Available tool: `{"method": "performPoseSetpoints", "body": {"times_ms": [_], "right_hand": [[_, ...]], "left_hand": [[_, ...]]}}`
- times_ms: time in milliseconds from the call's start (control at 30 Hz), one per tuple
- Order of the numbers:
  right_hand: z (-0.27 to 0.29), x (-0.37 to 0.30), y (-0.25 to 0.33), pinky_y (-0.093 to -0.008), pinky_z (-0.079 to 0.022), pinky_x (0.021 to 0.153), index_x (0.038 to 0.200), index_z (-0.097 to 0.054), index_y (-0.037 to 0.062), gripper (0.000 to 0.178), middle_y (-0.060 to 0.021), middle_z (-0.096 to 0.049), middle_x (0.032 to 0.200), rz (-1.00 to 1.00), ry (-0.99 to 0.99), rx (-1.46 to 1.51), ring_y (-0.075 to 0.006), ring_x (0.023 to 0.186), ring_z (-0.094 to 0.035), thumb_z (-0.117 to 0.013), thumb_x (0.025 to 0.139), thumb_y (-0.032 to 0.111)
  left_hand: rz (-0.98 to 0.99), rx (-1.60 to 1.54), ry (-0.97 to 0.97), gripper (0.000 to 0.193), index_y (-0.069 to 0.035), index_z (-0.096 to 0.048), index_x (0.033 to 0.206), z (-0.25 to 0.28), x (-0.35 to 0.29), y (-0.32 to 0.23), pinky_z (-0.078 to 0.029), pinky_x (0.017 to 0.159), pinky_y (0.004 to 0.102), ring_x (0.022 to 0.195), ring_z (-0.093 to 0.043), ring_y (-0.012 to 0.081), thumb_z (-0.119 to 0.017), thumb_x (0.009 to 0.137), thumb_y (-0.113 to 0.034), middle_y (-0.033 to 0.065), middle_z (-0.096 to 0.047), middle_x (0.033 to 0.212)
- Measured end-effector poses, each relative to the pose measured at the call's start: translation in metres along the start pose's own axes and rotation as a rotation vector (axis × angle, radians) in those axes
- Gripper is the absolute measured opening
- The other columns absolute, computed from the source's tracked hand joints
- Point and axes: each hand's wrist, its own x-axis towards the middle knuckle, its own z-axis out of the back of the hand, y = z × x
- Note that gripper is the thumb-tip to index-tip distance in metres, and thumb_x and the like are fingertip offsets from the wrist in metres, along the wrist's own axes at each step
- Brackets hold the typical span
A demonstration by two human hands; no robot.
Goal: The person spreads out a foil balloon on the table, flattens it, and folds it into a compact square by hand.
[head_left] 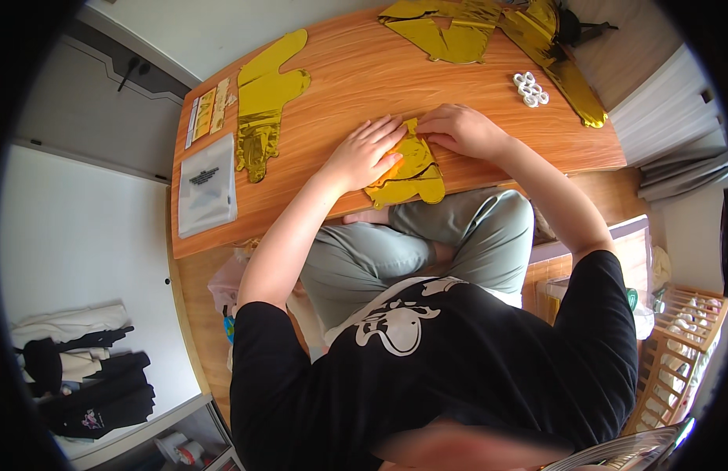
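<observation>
Head view: toward the table's [340, 86] left end lies a long gold foil piece [262, 98]. At its near edge, the left hand [365, 155], fingers extended, presses a small gold foil piece [417, 161]; the right hand [458, 129] curls fingertips at the foil's top, grip unclear. Flattening or folding seems underway, calling next for steady left pressure while the right works the foil.

A: Camera position?
B: Worn on the head, left of a fisheye pair, facing down.
A: Range?
B: Torso [474, 353] close, below; left hand [367, 153] and right hand [462, 129] farther, at the table [340, 78].
</observation>
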Motion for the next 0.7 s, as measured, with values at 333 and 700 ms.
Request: {"method": "performPoseSetpoints", "body": {"times_ms": [333, 700], "right_hand": [[-0.003, 0.001, -0.004, -0.0399, -0.054, 0.094, 0.114, -0.074, 0.0086, 0.029, -0.0055, -0.071, 0.118, 0.230, -0.065, -0.198, -0.0269, 0.109, -0.067, -0.072, 0.085, 0.013], [-0.014, 0.019, 0.002, -0.0408, -0.056, 0.090, 0.100, -0.070, 0.0072, 0.017, -0.0105, -0.069, 0.115, 0.052, 0.000, -0.012, -0.0335, 0.105, -0.066, -0.075, 0.084, 0.010]], "left_hand": [[-0.010, 0.021, -0.035, 0.057, -0.010, -0.043, 0.156, -0.003, 0.000, 0.001, -0.027, 0.125, 0.0485, 0.153, -0.033, 0.0301, -0.049, 0.107, -0.037, 0.0120, -0.039, 0.164], [0.015, 0.038, -0.011, 0.060, -0.010, -0.040, 0.158, 0.000, -0.002, -0.002, -0.024, 0.126, 0.0471, 0.154, -0.032, 0.0294, -0.048, 0.106, -0.040, 0.0124, -0.039, 0.164]]}}
